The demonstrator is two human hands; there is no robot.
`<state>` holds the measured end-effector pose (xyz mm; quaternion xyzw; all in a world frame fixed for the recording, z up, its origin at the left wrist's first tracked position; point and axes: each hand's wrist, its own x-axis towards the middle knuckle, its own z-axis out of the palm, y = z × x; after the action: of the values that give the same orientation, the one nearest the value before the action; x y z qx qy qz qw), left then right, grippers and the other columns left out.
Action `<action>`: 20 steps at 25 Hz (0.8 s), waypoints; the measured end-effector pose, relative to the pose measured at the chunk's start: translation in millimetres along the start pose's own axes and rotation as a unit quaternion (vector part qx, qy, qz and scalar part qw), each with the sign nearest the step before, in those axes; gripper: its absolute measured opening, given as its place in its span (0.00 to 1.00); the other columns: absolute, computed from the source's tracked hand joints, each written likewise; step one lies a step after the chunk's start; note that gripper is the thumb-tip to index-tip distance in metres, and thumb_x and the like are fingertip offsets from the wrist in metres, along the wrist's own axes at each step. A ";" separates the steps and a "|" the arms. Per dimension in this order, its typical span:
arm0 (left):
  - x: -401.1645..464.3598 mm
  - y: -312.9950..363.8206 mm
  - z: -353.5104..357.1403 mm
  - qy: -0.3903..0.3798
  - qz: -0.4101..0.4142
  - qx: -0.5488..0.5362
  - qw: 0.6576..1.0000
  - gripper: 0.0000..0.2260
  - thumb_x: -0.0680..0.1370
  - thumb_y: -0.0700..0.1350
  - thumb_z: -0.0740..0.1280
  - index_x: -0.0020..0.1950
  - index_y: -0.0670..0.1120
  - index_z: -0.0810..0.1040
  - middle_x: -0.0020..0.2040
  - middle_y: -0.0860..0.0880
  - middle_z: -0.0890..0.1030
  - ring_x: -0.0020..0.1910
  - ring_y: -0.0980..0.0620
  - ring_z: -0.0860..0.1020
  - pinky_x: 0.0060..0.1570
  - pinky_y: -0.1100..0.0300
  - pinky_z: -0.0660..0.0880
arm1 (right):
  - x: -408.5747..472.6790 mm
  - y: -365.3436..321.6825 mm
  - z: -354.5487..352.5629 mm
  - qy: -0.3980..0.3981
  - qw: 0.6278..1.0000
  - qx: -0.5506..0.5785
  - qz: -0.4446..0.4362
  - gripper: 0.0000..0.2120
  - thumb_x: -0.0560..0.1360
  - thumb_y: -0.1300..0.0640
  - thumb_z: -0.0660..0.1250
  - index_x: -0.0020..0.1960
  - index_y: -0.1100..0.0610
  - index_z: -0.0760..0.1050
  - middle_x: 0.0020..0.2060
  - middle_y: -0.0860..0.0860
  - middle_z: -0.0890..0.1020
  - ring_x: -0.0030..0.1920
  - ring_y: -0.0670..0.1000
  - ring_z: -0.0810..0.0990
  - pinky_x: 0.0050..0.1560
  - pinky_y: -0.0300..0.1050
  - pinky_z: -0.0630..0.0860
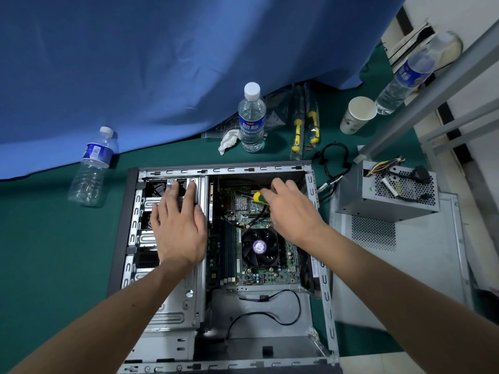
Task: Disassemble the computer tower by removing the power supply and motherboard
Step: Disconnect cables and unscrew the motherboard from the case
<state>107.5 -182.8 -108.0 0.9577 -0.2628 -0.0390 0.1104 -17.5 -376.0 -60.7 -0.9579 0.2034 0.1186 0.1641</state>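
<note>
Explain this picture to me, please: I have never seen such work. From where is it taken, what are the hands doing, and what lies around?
There is one picture, taken by a camera on the person's head, looking down at the two bare hands. On a green table lies an open computer case. Inside it the motherboard is still in place, with a round fan. The left hand rests flat on the metal drive cage. The right hand holds a screwdriver with a yellow and green handle over the board. The grey power supply is already out and stands to the right on the case's side panel. Behind are water bottles and a paper cup.
</note>
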 end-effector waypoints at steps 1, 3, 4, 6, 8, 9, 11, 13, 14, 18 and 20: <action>0.0 0.3 0.0 0.000 0.001 -0.001 1.000 0.23 0.81 0.53 0.48 0.77 0.54 0.62 0.77 0.45 0.61 0.75 0.46 0.58 0.74 0.44 0.54 | -2.2 1.3 1.0 -0.004 1.000 0.001 0.010 0.23 0.75 0.68 0.63 0.69 0.58 0.69 0.57 0.53 0.67 0.55 0.54 0.66 0.48 0.51 0.77; -0.1 0.2 0.0 0.001 0.001 -0.002 1.000 0.23 0.81 0.53 0.49 0.77 0.54 0.62 0.77 0.45 0.61 0.75 0.46 0.58 0.74 0.44 0.54 | -4.7 2.3 1.8 -0.011 1.000 0.008 0.021 0.20 0.76 0.68 0.62 0.68 0.58 0.70 0.57 0.54 0.67 0.55 0.55 0.66 0.50 0.52 0.76; -0.2 -0.1 0.3 0.001 0.001 -0.002 1.000 0.23 0.81 0.53 0.49 0.77 0.53 0.62 0.77 0.45 0.61 0.76 0.46 0.58 0.74 0.44 0.54 | -5.5 3.2 1.8 -0.015 1.000 0.008 0.019 0.19 0.77 0.67 0.61 0.67 0.59 0.70 0.57 0.54 0.67 0.55 0.55 0.66 0.51 0.53 0.76; -0.3 -0.4 0.5 0.000 0.002 -0.001 1.000 0.23 0.81 0.53 0.49 0.77 0.53 0.62 0.77 0.44 0.61 0.76 0.46 0.58 0.74 0.44 0.54 | -5.7 5.9 2.7 -0.008 1.000 0.022 0.019 0.19 0.78 0.66 0.61 0.68 0.59 0.70 0.57 0.54 0.67 0.54 0.54 0.66 0.53 0.52 0.75; -0.1 -0.1 0.7 -0.001 0.002 -0.002 1.000 0.23 0.81 0.53 0.49 0.77 0.53 0.62 0.77 0.44 0.61 0.76 0.46 0.58 0.74 0.44 0.54 | -5.6 6.8 3.6 0.001 0.999 0.039 0.022 0.19 0.79 0.65 0.61 0.69 0.58 0.69 0.56 0.53 0.67 0.54 0.53 0.66 0.54 0.52 0.75; -0.2 0.1 0.8 -0.001 0.002 -0.002 1.000 0.23 0.81 0.53 0.49 0.77 0.53 0.62 0.77 0.44 0.61 0.76 0.46 0.58 0.74 0.44 0.54 | -5.4 6.5 4.2 0.004 0.999 0.045 0.022 0.19 0.79 0.64 0.61 0.70 0.58 0.69 0.56 0.53 0.68 0.54 0.53 0.67 0.55 0.52 0.74; -0.1 0.6 0.7 0.001 0.005 -0.004 1.000 0.23 0.81 0.53 0.49 0.77 0.53 0.62 0.77 0.44 0.61 0.76 0.45 0.58 0.74 0.44 0.54 | -5.3 6.9 4.6 0.012 0.998 0.053 0.017 0.19 0.80 0.63 0.60 0.70 0.58 0.69 0.55 0.53 0.68 0.54 0.53 0.67 0.56 0.52 0.74; 0.2 0.2 1.6 0.004 0.005 -0.005 1.000 0.24 0.81 0.53 0.49 0.77 0.53 0.62 0.77 0.44 0.61 0.76 0.46 0.58 0.74 0.45 0.53 | -7.6 8.7 1.9 0.022 0.997 0.071 0.013 0.19 0.80 0.61 0.60 0.71 0.58 0.69 0.54 0.52 0.68 0.54 0.53 0.68 0.57 0.50 0.73; 0.0 -0.7 1.6 0.005 0.005 -0.005 1.000 0.24 0.81 0.53 0.48 0.77 0.53 0.62 0.77 0.44 0.61 0.76 0.46 0.58 0.74 0.45 0.53 | -10.4 10.1 0.0 0.028 0.996 0.087 0.013 0.19 0.80 0.60 0.60 0.71 0.57 0.70 0.53 0.50 0.68 0.53 0.52 0.69 0.56 0.49 0.72; 0.5 -1.6 1.9 0.005 0.009 -0.011 1.000 0.23 0.81 0.54 0.48 0.77 0.53 0.62 0.76 0.44 0.62 0.75 0.45 0.58 0.73 0.44 0.54 | -33.0 18.5 -12.0 0.046 0.977 0.201 0.056 0.19 0.79 0.55 0.64 0.70 0.52 0.72 0.49 0.47 0.69 0.48 0.49 0.72 0.49 0.40 0.71; 0.5 0.3 -0.1 0.003 0.010 -0.017 1.000 0.22 0.82 0.53 0.49 0.76 0.53 0.63 0.76 0.44 0.62 0.75 0.45 0.59 0.73 0.45 0.54 | -50.0 23.7 -18.7 0.067 0.956 0.272 0.085 0.17 0.78 0.56 0.66 0.67 0.51 0.76 0.48 0.47 0.71 0.44 0.47 0.74 0.42 0.32 0.70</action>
<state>107.8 -183.2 -107.8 0.9531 -0.2713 -0.0393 0.1283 -69.1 -385.7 -35.2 -0.8617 0.3195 0.0076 0.3941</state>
